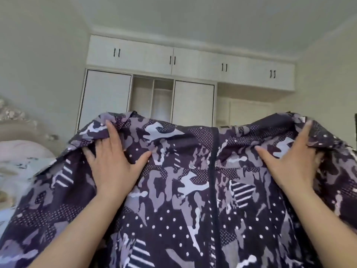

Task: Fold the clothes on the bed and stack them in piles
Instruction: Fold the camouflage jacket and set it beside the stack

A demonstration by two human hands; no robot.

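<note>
Purple cloth: the jacket (185, 190) is dark purple with grey and white camouflage shapes, dots and stripes. It looks thin and soft.
Where it is: it is held up in front of the person, above the bed (17, 171), and it hangs down below the fingers.
Zip: a dark zip line (214, 171) runs down the jacket, between the two hands.
Left hand: the left hand (112, 163) grips a bunch of cloth near the top edge. Its fingers (111, 130) curl into the folds and the thumb lies flat on the front.
Right hand: the right hand (289, 161) grips the other top corner. Some of its fingers tuck behind the cloth, so I cannot see them all.
How it will feel: I think it is light and floppy, and maybe a bit slippery. It will sag and crease wherever the fingers do not hold it.
Best place to hold: the two shoulder parts, right by the fingers now, so it hangs straight.
Beside the left fingers: a pale pillow (23, 149) and a carved headboard (17, 122).
Past the fingertips: a white wardrobe (150, 89) with one part open.
</note>
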